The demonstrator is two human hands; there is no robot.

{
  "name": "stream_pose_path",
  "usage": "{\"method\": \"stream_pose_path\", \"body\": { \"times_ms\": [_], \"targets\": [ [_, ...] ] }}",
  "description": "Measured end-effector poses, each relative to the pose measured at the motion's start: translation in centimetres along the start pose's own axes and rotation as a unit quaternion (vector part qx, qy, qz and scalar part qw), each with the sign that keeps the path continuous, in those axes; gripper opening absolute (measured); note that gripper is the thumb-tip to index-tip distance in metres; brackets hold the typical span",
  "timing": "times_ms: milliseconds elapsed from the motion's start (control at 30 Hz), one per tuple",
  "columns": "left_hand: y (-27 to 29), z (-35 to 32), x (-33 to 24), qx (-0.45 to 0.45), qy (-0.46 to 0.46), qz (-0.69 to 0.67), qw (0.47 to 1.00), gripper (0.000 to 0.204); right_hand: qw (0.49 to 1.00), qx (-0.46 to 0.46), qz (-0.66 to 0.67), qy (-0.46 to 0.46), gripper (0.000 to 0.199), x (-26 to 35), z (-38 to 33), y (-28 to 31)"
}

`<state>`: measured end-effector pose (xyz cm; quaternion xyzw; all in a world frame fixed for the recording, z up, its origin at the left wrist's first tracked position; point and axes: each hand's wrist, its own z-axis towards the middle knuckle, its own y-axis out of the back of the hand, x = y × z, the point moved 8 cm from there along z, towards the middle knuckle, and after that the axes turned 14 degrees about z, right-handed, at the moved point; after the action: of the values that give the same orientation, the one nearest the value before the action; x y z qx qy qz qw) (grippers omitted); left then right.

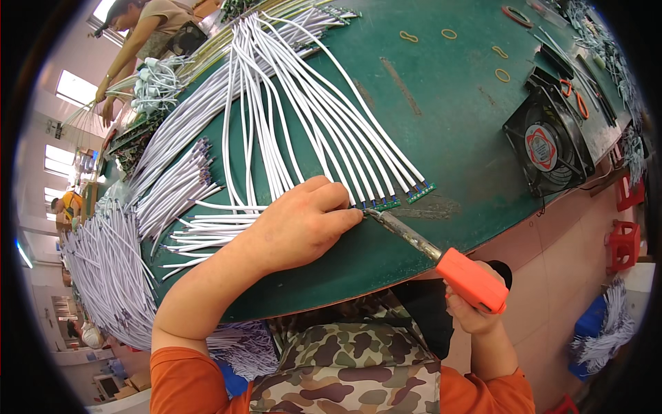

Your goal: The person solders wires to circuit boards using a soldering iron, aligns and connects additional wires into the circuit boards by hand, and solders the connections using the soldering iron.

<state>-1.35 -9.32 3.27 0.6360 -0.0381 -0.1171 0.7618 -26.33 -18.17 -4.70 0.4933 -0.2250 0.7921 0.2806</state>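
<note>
Right hand (476, 317) grips soldering iron (449, 265) | Left hand (303, 224) curled, hold unclear | Nearer green board (387, 205): 2–3 o'clock from left hand | Risk: iron slipping could burn that hand

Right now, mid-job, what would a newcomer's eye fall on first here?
Likely the orange-handled soldering iron in the right hand, lower right of centre, pointing toward the left hand. Next, the white cables spread over the green table, some ending at small green circuit boards. The black fan stands out at the table's right.
</note>
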Motion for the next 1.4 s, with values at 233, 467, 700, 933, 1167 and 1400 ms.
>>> {"method": "stream_pose_path", "body": {
  "times_ms": [233,467,700,933,1167,1400],
  "targets": [
    [0.0,-0.1,0.1,-0.005,-0.002,-0.009,1.0,0.036,0.994,0.083,-0.057,0.038,0.054,0.0,-0.3,-0.1],
    [0.0,0.0,0.0,-0.006,-0.005,-0.008,1.0,0.036,0.998,-0.008,0.011,-0.056,0.022,-0.8,-0.6,0.2],
    [-0.1,0.1,0.0,-0.004,-0.004,-0.008,1.0,0.034,0.994,0.03,-0.083,0.058,0.024,1.1,0.4,-0.6],
    [0.0,0.2,-0.1,-0.002,-0.001,-0.005,1.0,0.033,0.981,0.046,-0.15,0.111,0.026,2.3,0.7,-1.1],
    [-0.2,0.0,0.1,-0.005,-0.005,-0.012,1.0,0.032,0.991,0.03,-0.104,0.077,0.015,1.7,0.1,0.0],
    [-0.2,-0.5,0.4,-0.007,0.001,-0.011,1.0,0.03,0.99,0.017,-0.124,0.062,0.013,1.6,0.1,-0.1]
  ]
}}
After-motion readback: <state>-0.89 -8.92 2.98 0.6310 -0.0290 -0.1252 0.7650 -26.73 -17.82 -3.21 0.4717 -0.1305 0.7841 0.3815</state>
